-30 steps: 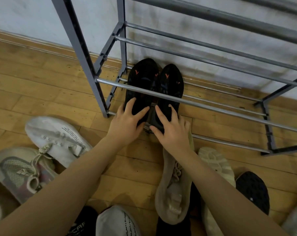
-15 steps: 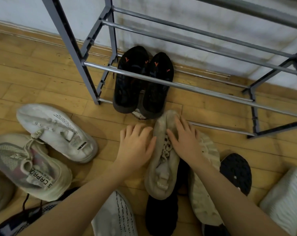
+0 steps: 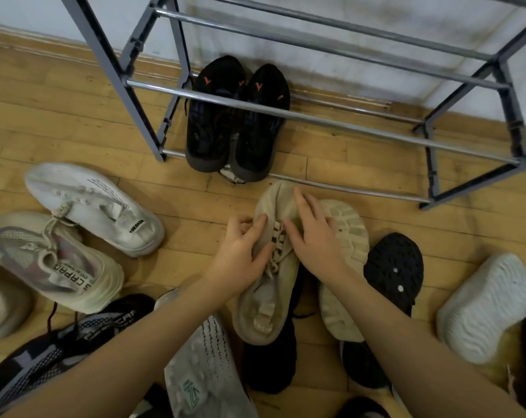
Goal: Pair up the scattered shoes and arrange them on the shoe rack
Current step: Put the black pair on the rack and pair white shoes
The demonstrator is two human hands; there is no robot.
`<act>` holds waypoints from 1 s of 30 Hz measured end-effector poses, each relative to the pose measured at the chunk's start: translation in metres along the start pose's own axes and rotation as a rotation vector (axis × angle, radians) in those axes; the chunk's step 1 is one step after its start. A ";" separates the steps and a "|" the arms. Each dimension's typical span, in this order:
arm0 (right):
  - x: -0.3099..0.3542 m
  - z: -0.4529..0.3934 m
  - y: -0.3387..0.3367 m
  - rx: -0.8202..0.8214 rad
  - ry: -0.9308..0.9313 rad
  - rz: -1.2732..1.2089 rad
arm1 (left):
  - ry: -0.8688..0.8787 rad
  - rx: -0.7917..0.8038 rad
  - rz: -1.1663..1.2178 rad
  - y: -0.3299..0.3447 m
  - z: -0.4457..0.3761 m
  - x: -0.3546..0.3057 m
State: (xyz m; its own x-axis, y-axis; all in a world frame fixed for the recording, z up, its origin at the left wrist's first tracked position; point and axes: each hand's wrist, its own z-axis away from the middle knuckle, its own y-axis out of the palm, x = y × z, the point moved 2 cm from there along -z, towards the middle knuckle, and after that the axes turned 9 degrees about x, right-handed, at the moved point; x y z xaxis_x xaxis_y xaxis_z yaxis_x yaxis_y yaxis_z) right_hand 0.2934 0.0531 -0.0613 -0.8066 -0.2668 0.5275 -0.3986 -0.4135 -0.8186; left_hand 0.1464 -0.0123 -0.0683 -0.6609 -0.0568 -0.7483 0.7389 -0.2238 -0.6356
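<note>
So far, one pair appeared to be finished: the black pair (image 3: 237,119) stood side by side at the left end of the shoe rack (image 3: 316,120), on its lowest rails in the upper middle of the frame, toes toward the wall. The rest of that tier showed only bare rails, and everything else still lay on the wooden floor (image 3: 59,122), so most of the work looked to be ahead.

At centre frame both hands were on the beige sneaker (image 3: 270,285), which lay upright with its toe pointing at the rack. The left hand (image 3: 240,260) had its fingers curled over the shoe's left side near the laces, grasping it. The right hand (image 3: 314,239) lay across the upper with its fingers spread and fairly straight, pressing rather than clenching. Just right of it, partly under that hand, a beige sole (image 3: 346,267) faced upward, likely the mate.

Around them was clutter. At left sat a white sneaker (image 3: 95,206) and a cream-and-pink sneaker (image 3: 53,263), touching. A black-and-grey knit shoe (image 3: 44,351) filled the lower left, and an upturned grey sole (image 3: 204,366) sat between the forearms. To the right were a black studded sole (image 3: 394,267) and a white ribbed sole (image 3: 485,306). A black shoe (image 3: 270,363) lay beneath the beige sneaker's heel, so lifting might disturb it, and the rack's front bar crossed the path to the lowest tier.
</note>
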 end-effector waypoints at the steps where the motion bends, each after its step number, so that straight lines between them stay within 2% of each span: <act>1: 0.001 0.006 0.000 -0.003 -0.001 0.012 | -0.004 -0.003 -0.005 0.000 0.005 -0.002; 4: 0.002 0.021 0.000 0.024 0.009 0.079 | -0.047 0.045 -0.028 0.004 0.017 -0.001; 7: -0.004 0.031 0.006 0.103 0.060 0.211 | -0.115 0.094 -0.264 0.007 0.018 0.000; 9: -0.007 0.033 0.007 0.115 0.074 0.250 | -0.117 0.071 -0.376 0.006 0.014 -0.006; 13: -0.011 0.044 -0.003 0.042 0.071 0.231 | -0.061 0.049 -0.403 0.003 0.003 -0.019; 17: -0.029 0.069 -0.013 -0.072 0.184 0.204 | 0.048 0.057 -0.452 0.011 -0.004 -0.040; 22: -0.063 0.094 -0.019 -0.073 0.395 0.217 | 0.129 0.137 -0.490 0.030 -0.023 -0.064; 25: -0.074 0.094 -0.018 -0.039 0.402 0.170 | 0.149 0.184 -0.565 0.038 -0.039 -0.071; 30: -0.081 0.086 -0.013 -0.019 0.343 0.101 | 0.065 0.366 -0.729 0.053 -0.069 -0.070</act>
State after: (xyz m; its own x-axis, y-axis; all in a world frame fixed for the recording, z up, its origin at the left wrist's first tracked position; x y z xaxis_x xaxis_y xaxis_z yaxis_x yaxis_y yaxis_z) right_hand 0.4015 0.0051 -0.0738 -0.9407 0.0040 0.3391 -0.3147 -0.3832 -0.8684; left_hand 0.2413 0.0472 -0.0627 -0.9416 0.2795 -0.1876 0.0293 -0.4871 -0.8729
